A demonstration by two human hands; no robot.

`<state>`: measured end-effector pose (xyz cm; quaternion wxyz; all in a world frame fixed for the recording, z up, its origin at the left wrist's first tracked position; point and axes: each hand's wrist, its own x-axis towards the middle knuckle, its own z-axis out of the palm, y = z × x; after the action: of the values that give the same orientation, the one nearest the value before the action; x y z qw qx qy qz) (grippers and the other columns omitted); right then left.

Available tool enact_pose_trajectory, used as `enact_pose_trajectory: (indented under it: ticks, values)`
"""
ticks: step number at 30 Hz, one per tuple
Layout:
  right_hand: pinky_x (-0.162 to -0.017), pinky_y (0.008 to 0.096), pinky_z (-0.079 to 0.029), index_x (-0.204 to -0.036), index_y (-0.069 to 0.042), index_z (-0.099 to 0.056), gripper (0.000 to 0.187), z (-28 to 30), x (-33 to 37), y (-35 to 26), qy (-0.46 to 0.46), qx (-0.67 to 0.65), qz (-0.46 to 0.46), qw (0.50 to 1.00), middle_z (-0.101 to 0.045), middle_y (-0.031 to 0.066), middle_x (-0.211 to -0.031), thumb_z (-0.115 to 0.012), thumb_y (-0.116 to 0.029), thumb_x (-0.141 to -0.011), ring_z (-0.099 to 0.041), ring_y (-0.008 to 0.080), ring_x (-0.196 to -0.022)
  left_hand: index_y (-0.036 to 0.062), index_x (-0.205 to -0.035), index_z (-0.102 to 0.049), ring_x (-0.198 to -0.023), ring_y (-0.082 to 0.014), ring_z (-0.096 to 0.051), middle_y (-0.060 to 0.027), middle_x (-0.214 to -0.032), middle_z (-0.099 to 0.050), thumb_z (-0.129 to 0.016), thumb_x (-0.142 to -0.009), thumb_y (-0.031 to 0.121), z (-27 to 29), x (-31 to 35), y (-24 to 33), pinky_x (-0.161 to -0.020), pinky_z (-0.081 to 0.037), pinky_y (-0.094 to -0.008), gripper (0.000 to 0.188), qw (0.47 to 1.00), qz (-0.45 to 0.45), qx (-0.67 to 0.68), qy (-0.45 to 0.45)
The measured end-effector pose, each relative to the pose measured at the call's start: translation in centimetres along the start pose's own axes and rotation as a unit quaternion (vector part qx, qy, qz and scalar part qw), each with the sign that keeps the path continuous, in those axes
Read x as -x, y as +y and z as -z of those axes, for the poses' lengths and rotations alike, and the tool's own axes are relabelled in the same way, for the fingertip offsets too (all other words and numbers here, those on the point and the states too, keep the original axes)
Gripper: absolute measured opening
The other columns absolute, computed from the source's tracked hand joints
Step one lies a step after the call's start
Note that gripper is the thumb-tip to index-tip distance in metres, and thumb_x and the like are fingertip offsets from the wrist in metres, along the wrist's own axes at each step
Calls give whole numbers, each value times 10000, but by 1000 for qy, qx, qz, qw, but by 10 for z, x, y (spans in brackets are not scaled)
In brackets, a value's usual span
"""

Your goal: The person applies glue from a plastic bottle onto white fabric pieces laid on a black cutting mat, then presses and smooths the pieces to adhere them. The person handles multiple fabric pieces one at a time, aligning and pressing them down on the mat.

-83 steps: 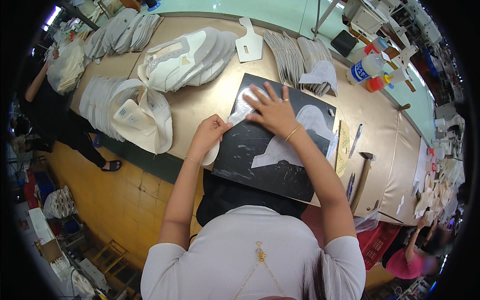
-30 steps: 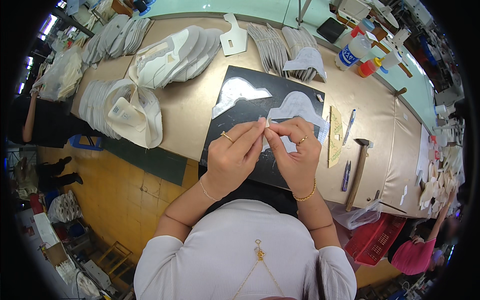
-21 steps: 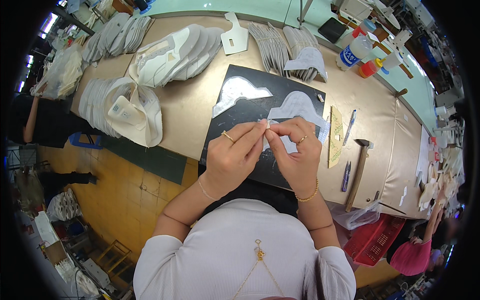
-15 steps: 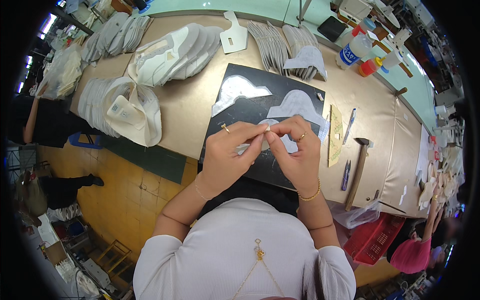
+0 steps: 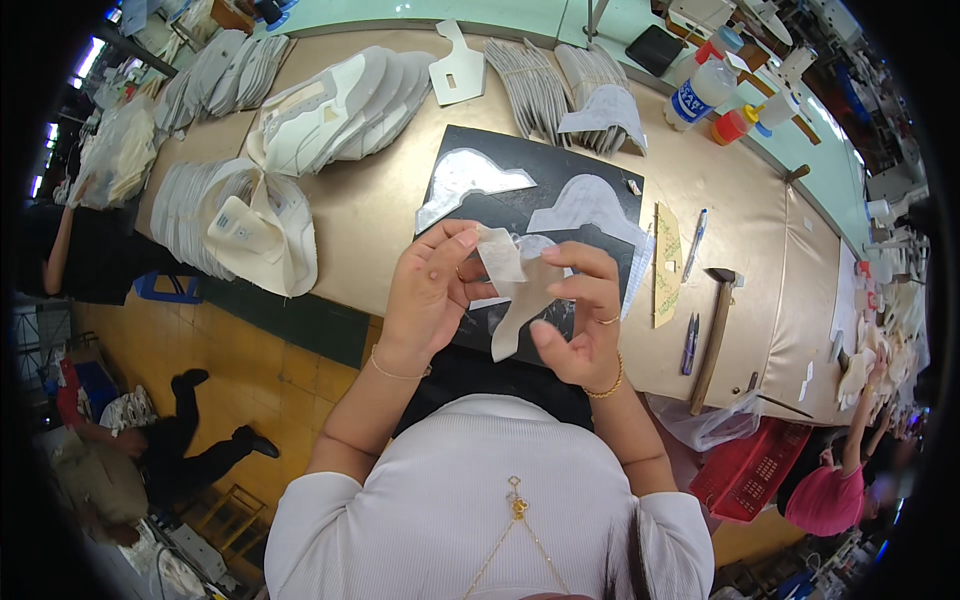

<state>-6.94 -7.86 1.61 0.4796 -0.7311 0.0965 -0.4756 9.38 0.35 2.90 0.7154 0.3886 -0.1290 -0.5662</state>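
Over a black board [image 5: 470,140], my left hand [image 5: 425,290] pinches the upper corner of a thin cream cut piece [image 5: 520,310]. A paler flap [image 5: 502,258] shows at its upper left, while a narrow tail hangs down toward me. My right hand [image 5: 588,320] is beside the piece's right edge with thumb and fingers spread. Its fingertips are close to the piece; whether they touch it I cannot tell. On the board lie a shiny silver-grey template [image 5: 470,182] and a grey curved piece [image 5: 590,208], with another pale shape partly hidden behind my hands.
Stacks of grey-white shoe parts [image 5: 340,105] fill the left side; bundled grey pieces [image 5: 525,85] stand behind the board. To the right lie a yellowish strip [image 5: 667,265], a pen [image 5: 696,245], small snips [image 5: 690,345] and a hammer [image 5: 712,340]. Bottles [image 5: 700,95] stand far right.
My hands have moved apart from a fingertip pinch. The left keeps the piece, now spread into view, and the right has opened its fingers. A person at lower left has shifted.
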Motion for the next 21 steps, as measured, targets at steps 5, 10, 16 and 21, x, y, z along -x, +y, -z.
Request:
enact_pose_trajectory:
  ticks: [5,10,16,21]
  values:
    - [-1027,404,-396,-1259,-83,-535,534,3,1,-2,-9,90,-46,995,-487,164,-1334,-716,-62,-757,-480,311,-1225,14,-1058,-577,-833,-163,-694,-99,-941,-678,-536,-1002,208,-8,3,-8,-695,-599,-296,206,999,-3,-36,13]
    - [-1010,414,-423,-1046,-130,-683,364,9,-5,-3,-84,155,-87,981,-529,126,-1301,-735,-19,-704,-510,329,-1218,18,-1076,-607,-804,-135,-685,-72,-939,-681,-576,-995,217,-1,1,-21,-641,-579,-253,217,998,-14,-53,1]
    - [-1025,453,-407,-927,-155,-709,348,10,0,-10,-148,221,3,964,-629,28,-1200,-706,53,-648,-504,318,-1263,49,-1030,-575,-823,-175,-674,-86,-925,-670,-524,-1017,278,13,-6,-20,-759,-556,-332,235,998,32,18,54]
    - [-1106,485,-313,-885,-159,-696,250,15,11,-24,-236,214,16,948,-692,-30,-998,-731,-13,-686,-533,245,-1260,80,-987,-591,-753,-188,-638,-39,-823,-631,-511,-1010,252,58,-29,-2,-727,-550,-346,191,977,57,158,134]
